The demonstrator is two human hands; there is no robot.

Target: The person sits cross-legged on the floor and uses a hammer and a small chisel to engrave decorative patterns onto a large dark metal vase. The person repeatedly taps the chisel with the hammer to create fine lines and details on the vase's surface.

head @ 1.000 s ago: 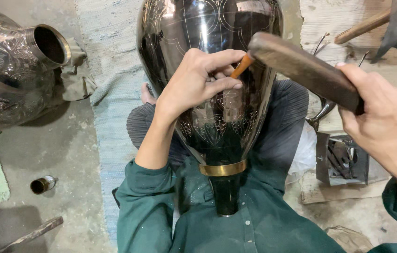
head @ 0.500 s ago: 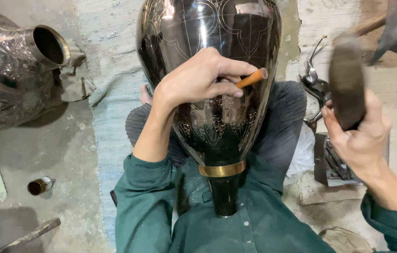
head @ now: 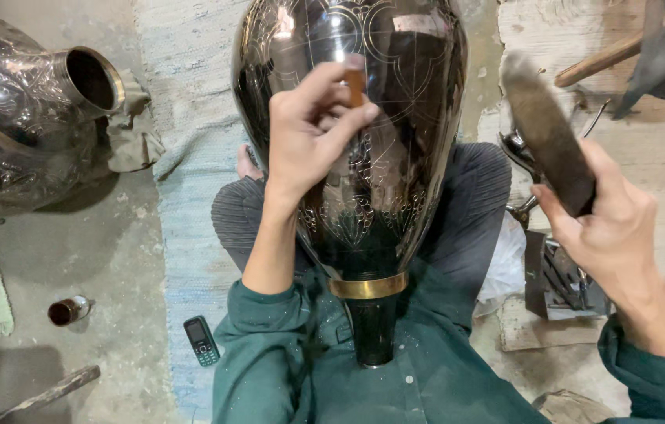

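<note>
The big dark shiny vase [head: 364, 157] lies in the person's lap, its long way pointing from the narrow gold-ringed neck near the body out to the fat end, which is cut off at the top. The left hand [head: 313, 129] pinches a small orange-tipped tool [head: 355, 85] against the vase; its tip is blurry. To the right of it, away from the vase, the right hand [head: 607, 228] grips a dark wooden block [head: 546, 129], lifted up.

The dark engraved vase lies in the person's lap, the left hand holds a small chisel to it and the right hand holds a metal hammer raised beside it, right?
Not quite. In the head view the right hand holds a dark wooden mallet block, not a metal hammer. The rest stands: the left hand holds the chisel to the vase in the lap.
</note>
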